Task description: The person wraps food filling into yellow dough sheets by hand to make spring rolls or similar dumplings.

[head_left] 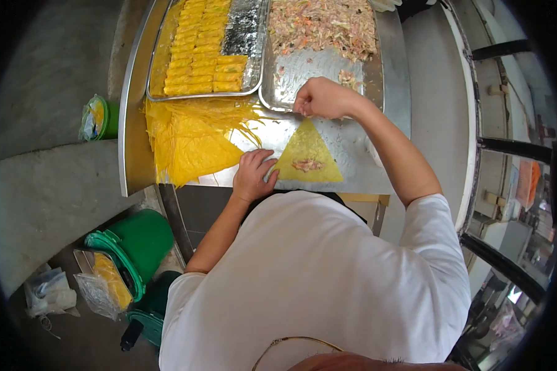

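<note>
A yellow triangular wrapper (pixel 307 146) lies flat on the metal table with its tip pointing away from me. A small strip of meat-and-vegetable filling (pixel 307 165) rests near its wide side. My left hand (pixel 255 175) is open, fingers apart, at the wrapper's left corner. My right hand (pixel 323 98) is closed, with its fingertips pinched just above the wrapper's tip, by the tray's near edge. Whether anything is between those fingers is hidden. Left of the wrapper, a fanned stack of yellow wrappers (pixel 195 145) spreads over the table.
A metal tray (pixel 250 86) at the back left holds rows of yellow rolls (pixel 204 62). Beside it, another tray (pixel 297 71) holds loose filling (pixel 322 28). Green bins (pixel 139 238) stand on the floor at left. A white ledge and black bars (pixel 513 145) run along the right.
</note>
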Available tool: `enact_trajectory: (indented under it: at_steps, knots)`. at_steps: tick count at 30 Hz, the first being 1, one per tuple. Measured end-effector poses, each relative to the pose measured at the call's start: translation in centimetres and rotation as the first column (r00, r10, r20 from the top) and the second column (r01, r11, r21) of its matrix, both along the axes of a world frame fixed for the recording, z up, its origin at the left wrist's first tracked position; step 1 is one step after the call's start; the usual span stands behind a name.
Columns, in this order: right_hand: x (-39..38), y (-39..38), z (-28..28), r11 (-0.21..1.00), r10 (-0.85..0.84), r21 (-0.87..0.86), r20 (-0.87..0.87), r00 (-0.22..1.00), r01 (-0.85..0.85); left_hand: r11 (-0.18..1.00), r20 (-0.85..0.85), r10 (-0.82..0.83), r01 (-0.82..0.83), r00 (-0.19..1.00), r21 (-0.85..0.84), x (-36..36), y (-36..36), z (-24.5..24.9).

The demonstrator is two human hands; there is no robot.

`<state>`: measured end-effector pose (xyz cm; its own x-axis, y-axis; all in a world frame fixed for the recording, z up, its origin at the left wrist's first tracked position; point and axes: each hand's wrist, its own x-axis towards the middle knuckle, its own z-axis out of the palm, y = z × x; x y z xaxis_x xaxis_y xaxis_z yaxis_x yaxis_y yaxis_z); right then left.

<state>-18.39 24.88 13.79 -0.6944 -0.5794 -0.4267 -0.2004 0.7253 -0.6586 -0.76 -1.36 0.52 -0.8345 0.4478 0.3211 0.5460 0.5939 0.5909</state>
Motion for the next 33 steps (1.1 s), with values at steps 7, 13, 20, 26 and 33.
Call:
enact_trajectory:
  at_steps: [7,13,20,26,33]
  knots:
    - [-3.3,-2.4,-4.3,0.991,-0.137,0.006,0.114,0.984,0.137,1.0,-0.023,0.007,-0.006,1.0,0.025,0.2,0.0,-0.5]
    - [-0.8,-3.4,-1.5,0.998,0.033,0.053,-0.051,0.998,-0.03,0.999,-0.04,0.005,-0.003,0.999,0.054,0.3,-0.1,-0.8]
    - [10.3,0.4,-4.3,0.986,-0.142,0.063,-0.18,0.973,0.156,0.998,-0.037,0.014,-0.012,0.999,0.058,0.4,-0.2,-0.9]
    - [18.1,1.1,-9.2,0.955,-0.274,0.013,-0.344,0.898,0.296,0.999,-0.064,0.005,-0.002,0.998,0.047,0.3,-0.2,-0.6]
    - [19.8,1.8,-9.6,0.91,-0.405,-0.07,-0.354,0.843,0.408,0.999,-0.058,0.008,-0.006,0.998,0.035,0.4,-0.1,-0.8]
